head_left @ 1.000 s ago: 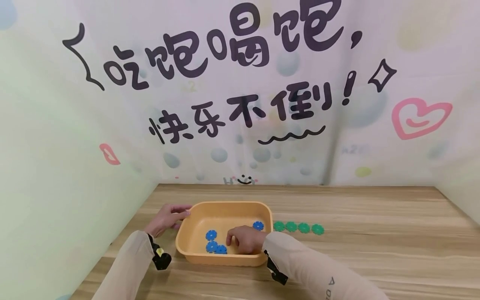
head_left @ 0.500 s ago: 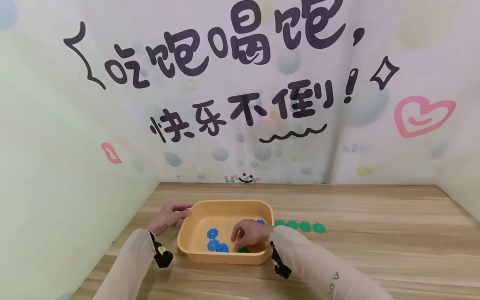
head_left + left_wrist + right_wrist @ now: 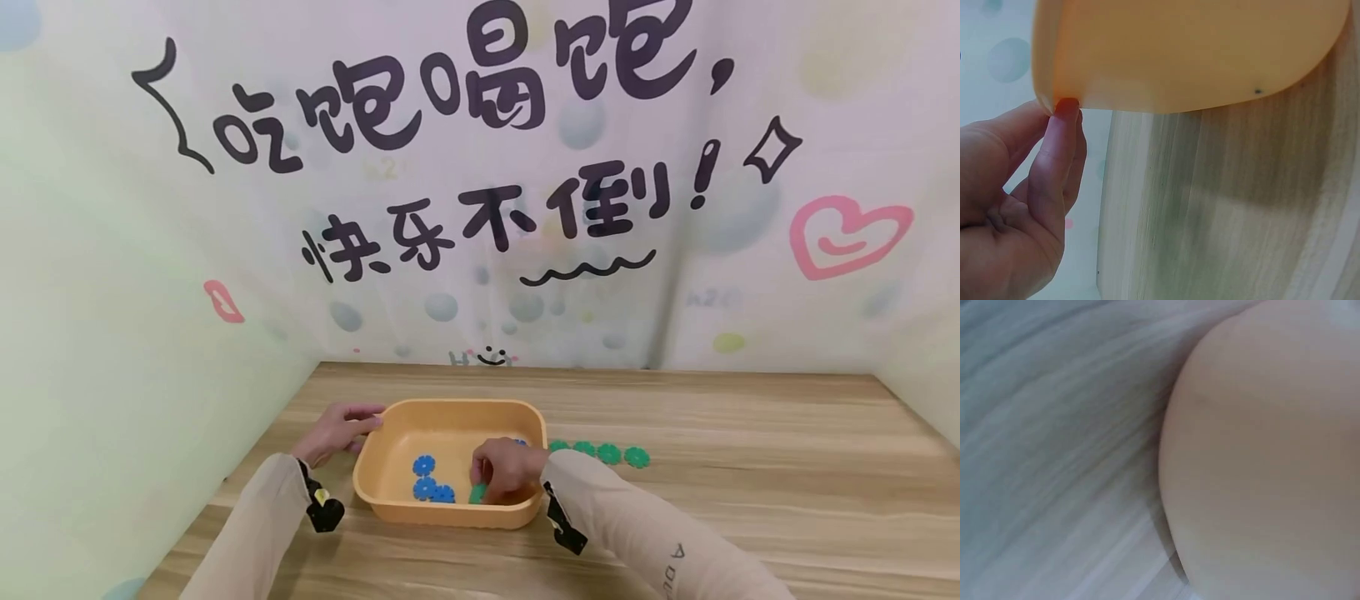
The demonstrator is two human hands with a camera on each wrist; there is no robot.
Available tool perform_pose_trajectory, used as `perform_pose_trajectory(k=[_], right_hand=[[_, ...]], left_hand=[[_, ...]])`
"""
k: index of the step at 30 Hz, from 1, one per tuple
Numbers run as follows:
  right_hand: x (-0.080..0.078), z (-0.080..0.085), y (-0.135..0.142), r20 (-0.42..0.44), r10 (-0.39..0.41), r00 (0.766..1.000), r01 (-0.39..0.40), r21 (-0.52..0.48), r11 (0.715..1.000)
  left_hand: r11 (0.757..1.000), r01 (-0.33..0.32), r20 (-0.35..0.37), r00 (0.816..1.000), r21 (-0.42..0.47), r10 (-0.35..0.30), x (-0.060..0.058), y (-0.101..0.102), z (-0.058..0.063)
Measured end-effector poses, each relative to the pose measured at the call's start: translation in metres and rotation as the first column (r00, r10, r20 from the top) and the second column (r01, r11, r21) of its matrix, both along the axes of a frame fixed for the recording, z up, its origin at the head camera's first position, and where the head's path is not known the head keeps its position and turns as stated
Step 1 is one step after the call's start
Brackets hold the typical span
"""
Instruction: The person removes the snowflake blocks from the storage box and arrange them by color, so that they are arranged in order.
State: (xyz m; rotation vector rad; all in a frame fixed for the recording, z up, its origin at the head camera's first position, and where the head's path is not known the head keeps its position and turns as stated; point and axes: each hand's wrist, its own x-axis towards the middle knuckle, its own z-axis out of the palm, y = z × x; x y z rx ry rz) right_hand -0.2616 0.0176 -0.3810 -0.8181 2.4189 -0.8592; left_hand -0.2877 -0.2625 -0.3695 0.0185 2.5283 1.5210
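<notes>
A yellow-orange plastic tub [image 3: 450, 433] stands on the wooden table. My left hand [image 3: 330, 435] pinches the tub's left rim between thumb and fingers, seen closer in the left wrist view, where the hand [image 3: 1035, 181] grips the edge. My right hand [image 3: 506, 465] is down inside the tub at its right side, pinching a green notched plastic disc [image 3: 477, 494], partly hidden by the fingers. Several blue notched discs [image 3: 424, 465] lie on the tub's floor left of this hand; one more blue disc [image 3: 521, 442] shows behind it. The right wrist view catches only the tub's outer wall [image 3: 1260, 456].
A row of several green notched discs [image 3: 609, 453] runs along the table to the right of the tub, its left end close to the tub wall. A printed cloth backdrop [image 3: 420, 333] rises behind the table [image 3: 750, 500].
Inside the tub, my right hand has shifted slightly right and its fingers have closed on a green disc that was lying under them. My left hand stays on the rim.
</notes>
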Motion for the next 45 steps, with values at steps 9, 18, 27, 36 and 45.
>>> perform_pose_trajectory(k=[9,18,27,36,45], right_hand=[[-0.005,0.01,0.004,0.119,-0.056,0.991,0.086,-0.262,0.961],[0.008,0.028,0.029,0.19,-0.079,0.979,0.156,-0.436,0.886],[0.021,0.036,0.083,0.156,-0.174,0.972,0.226,-0.45,0.864],[0.015,0.038,0.142,0.085,-0.301,0.95,0.307,-0.428,0.85],[0.012,0.004,0.182,0.097,-0.368,0.925,0.374,-0.415,0.83]], left_hand=[[1.0,-0.018,-0.005,1.0,-0.014,0.018,-0.001,0.001,0.002],[1.0,-0.024,-0.011,1.0,-0.01,0.024,-0.002,0.002,0.0],[1.0,-0.028,0.001,1.0,-0.005,0.028,0.002,0.003,0.002],[0.999,-0.032,-0.006,0.999,-0.012,0.032,0.002,0.002,0.003],[1.0,-0.022,-0.004,1.0,-0.015,0.022,0.002,0.003,0.002]])
